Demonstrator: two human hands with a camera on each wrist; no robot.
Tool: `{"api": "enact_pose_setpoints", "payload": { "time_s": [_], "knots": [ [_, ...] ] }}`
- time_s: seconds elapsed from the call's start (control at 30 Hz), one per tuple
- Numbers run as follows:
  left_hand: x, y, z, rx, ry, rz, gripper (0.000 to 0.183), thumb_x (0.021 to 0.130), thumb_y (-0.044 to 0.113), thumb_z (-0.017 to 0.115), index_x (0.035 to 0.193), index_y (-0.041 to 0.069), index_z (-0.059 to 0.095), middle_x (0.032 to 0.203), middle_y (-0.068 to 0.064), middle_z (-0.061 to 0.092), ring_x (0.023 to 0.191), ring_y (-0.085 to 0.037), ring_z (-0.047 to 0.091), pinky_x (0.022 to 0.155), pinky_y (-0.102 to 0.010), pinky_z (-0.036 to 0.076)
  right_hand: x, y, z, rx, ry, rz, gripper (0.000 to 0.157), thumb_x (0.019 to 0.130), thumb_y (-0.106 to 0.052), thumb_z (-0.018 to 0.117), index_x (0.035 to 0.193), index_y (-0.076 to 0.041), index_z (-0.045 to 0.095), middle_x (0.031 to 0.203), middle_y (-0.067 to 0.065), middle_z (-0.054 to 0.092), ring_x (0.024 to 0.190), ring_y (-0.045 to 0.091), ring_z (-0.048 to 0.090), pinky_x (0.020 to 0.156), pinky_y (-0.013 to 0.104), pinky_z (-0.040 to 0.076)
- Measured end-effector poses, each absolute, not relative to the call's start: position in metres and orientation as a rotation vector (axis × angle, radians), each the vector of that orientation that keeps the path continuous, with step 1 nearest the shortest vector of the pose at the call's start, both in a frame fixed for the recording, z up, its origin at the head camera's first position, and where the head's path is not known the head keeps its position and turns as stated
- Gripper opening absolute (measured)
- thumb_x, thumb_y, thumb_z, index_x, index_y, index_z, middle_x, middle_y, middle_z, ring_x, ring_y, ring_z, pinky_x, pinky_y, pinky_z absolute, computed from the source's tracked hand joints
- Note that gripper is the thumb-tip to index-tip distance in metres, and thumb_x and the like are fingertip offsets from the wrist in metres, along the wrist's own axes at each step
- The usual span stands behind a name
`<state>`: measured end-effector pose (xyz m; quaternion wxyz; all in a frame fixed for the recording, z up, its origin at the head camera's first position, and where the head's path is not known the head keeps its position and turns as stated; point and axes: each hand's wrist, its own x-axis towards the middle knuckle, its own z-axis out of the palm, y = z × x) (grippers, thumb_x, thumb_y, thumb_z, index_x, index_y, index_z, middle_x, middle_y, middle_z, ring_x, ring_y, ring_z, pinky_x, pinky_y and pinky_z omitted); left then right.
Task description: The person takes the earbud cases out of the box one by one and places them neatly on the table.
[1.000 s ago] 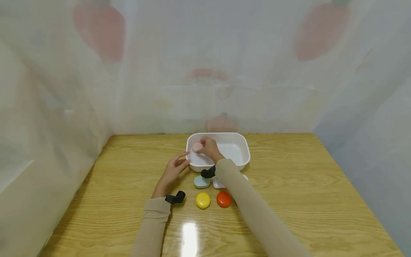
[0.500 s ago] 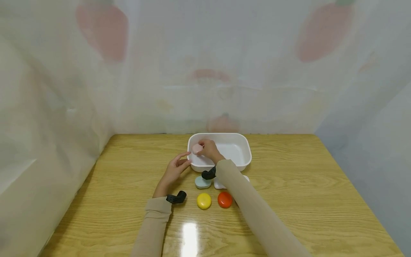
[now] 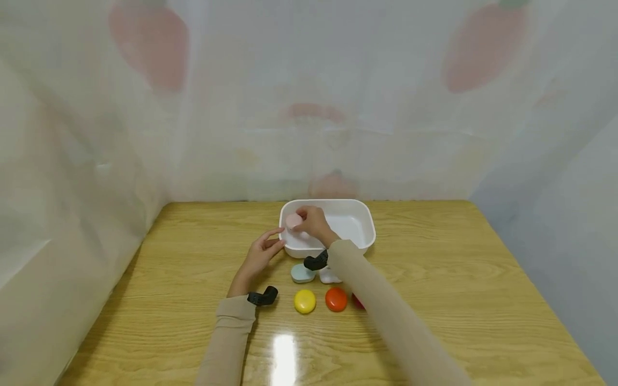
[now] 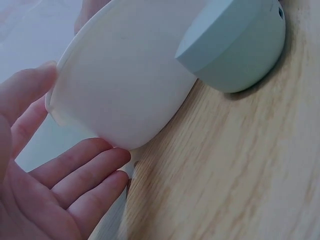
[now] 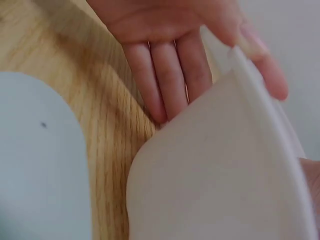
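Observation:
At the back of the table a white plastic basin (image 3: 354,228) stands upright. Inside its left part my right hand (image 3: 316,222) pinches a small pink round object (image 3: 293,221) at its right edge. My left hand (image 3: 258,254) reaches the basin's left front corner; thumb and index finger touch the rim. Up close in the left wrist view, several straight fingers (image 4: 82,172) rest against the outer wall. The same left hand (image 5: 165,65) shows in the right wrist view, while only a sliver of the right hand (image 5: 311,175) appears; the pink object is hidden there.
In front of the basin sit a pale green rounded box (image 3: 302,273) and a white lumpy piece (image 3: 330,276), partly behind the right forearm. Nearer lie a yellow disc (image 3: 304,301), an orange-red disc (image 3: 336,299) and a dark red one (image 3: 358,301), mostly covered by the sleeve.
The pink object has shifted slightly left in the basin with my right hand. The right forearm has moved a little right, uncovering part of the dark red disc. My left hand stays put.

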<state>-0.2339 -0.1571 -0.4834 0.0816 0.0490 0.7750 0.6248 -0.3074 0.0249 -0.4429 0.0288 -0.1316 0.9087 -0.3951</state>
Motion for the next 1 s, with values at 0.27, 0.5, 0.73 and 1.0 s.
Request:
{"api": "enact_pose_setpoints", "payload": {
  "time_s": [0.27,0.5,0.73,1.0],
  "knots": [
    [-0.225,-0.155,-0.463,0.147,2.297,1.833,0.045,0.098,0.022,0.057,0.141,0.013,0.048,0.137,-0.024,0.056,0.129,-0.033,0.054,0.101,-0.032,0.049,-0.296,0.035,-0.434,-0.511,2.773,-1.368,0.049,0.072,-0.011,0.084,0.116,0.003,0.066,0.112,0.017,0.071,0.1,0.027,0.069,0.089,0.032,0.056],
    [-0.231,-0.156,-0.48,0.153,2.34,1.825,0.047,0.095,0.035,0.059,0.139,0.019,0.05,0.135,-0.021,0.058,0.128,-0.029,0.056,0.104,-0.038,0.049,-0.28,0.051,-0.426,-0.533,2.732,-1.471,0.051,0.071,-0.01,0.085,0.116,0.004,0.066,0.114,0.02,0.07,0.1,0.03,0.069,0.09,0.035,0.057],
    [-0.228,-0.155,-0.473,0.138,2.316,1.831,0.046,0.096,0.03,0.059,0.139,0.018,0.05,0.141,-0.02,0.054,0.132,-0.032,0.052,0.107,-0.044,0.046,-0.259,0.075,-0.418,-0.557,2.708,-1.588,0.05,0.073,-0.007,0.083,0.117,0.006,0.064,0.116,0.023,0.068,0.102,0.034,0.068,0.092,0.041,0.056],
    [-0.217,-0.15,-0.447,0.125,2.311,1.802,0.044,0.097,0.021,0.058,0.139,0.011,0.049,0.143,-0.023,0.05,0.133,-0.036,0.05,0.108,-0.049,0.045,-0.237,0.11,-0.412,-0.545,2.643,-1.728,0.051,0.071,0.0,0.082,0.118,0.008,0.063,0.116,0.027,0.066,0.103,0.039,0.067,0.092,0.045,0.055]
  ]
}}
